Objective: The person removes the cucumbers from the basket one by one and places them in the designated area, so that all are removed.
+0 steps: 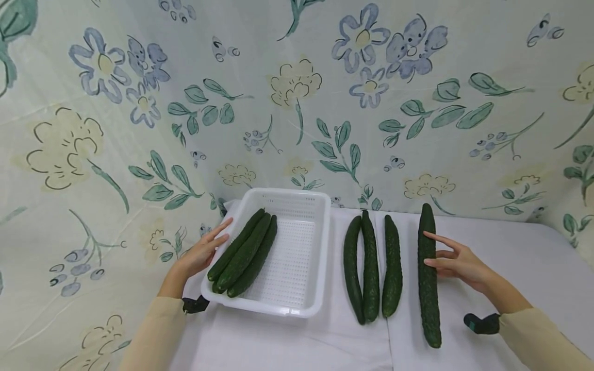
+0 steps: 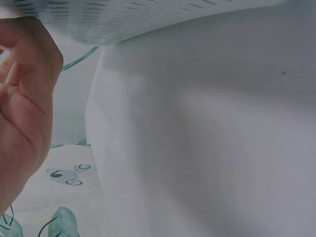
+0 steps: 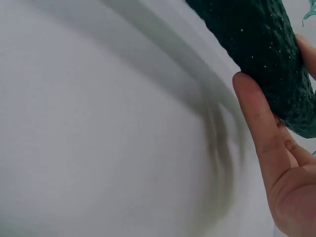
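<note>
White-covered table (image 1: 287, 345) carries the white basket (image 1: 324, 252). Three cucumbers (image 1: 370, 273) lie right of the basket, roughly side by side. Fourth cucumber (image 1: 428, 278) farther right of basket; table contact hard to tell.

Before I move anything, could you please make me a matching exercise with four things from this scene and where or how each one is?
Things:
1. Basket
2. Right hand
3. Backdrop cloth
4. Left hand

Places and states:
A. Printed with flowers and leaves
B. At the left side of the white container
C. Holding a cucumber
D. White, with three cucumbers inside

Right pairs: 1-D, 2-C, 3-A, 4-B
</note>
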Action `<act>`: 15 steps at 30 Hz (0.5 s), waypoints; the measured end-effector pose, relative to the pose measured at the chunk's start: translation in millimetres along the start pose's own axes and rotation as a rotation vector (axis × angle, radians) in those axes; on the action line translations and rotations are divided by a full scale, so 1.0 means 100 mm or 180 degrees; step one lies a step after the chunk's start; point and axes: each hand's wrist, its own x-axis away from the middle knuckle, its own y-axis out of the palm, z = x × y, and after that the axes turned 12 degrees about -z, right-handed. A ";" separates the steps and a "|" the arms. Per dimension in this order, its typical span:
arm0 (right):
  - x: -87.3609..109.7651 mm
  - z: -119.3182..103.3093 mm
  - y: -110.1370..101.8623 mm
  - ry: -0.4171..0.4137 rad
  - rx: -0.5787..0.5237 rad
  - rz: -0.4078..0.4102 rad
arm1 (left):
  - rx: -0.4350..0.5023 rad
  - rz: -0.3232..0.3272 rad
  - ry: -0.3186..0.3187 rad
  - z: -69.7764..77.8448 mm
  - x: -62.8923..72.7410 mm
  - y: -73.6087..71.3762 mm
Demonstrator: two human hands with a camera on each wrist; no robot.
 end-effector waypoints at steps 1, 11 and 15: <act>0.00 0.01 -0.01 0.0008 0.0021 -0.0001 | 0.0008 0.0010 -0.0005 0.00 0.00 0.00; 0.00 0.03 -0.03 0.0045 0.0088 0.0036 | 0.0076 -0.0023 0.0035 0.00 -0.01 -0.01; -0.02 0.04 -0.04 0.0091 0.0124 0.0066 | 0.0064 -0.0021 0.0027 -0.02 -0.02 -0.01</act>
